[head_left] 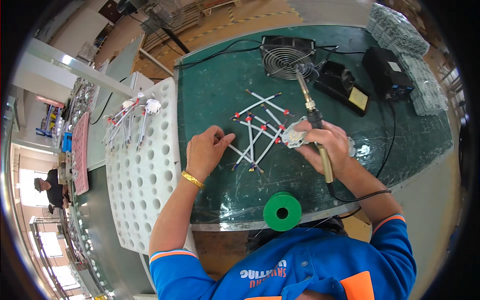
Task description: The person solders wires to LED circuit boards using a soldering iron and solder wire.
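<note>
My right hand [330, 147] grips a soldering iron [325, 162] with a brass-coloured handle, its tip pointing away from me. Fingers of the same hand also rest at a small whitish metallic piece, like a lamp board [294, 136]. My left hand [205, 152] is closed, thumb against fingers, at the end of a white sleeved wire [239, 151]; the exact grip is partly hidden. Several similar wires with red collars [249, 131] lie crossed between my hands.
A small black fan [287, 57] stands at the far side, beside the iron stand [342, 87] and a black power unit [387, 72]. Stacked grey parts [400, 35] are at far right. A green spool [282, 211] sits at the near edge; a perforated white foam board [142, 185] is left.
</note>
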### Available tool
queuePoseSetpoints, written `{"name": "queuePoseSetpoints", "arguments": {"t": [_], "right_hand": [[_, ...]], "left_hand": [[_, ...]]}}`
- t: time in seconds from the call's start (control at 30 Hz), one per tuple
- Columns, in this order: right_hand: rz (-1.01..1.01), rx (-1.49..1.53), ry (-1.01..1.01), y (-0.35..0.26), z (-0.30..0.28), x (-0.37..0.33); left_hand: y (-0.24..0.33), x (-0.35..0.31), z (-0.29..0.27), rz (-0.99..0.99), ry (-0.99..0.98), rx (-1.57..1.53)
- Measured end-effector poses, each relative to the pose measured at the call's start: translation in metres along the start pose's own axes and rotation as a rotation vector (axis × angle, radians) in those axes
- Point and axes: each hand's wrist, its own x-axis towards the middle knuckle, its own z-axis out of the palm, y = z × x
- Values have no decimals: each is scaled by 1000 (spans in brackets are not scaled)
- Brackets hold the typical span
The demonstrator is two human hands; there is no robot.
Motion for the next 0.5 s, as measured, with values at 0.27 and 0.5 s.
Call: {"name": "queuePoseSetpoints", "arguments": {"t": [0.27,0.5], "right_hand": [[34,169,73,0,-4,2],[92,214,107,0,-7,-1]], "left_hand": [[12,7,13,-11,360,-326],[56,1,-4,187,500,-850]]}}
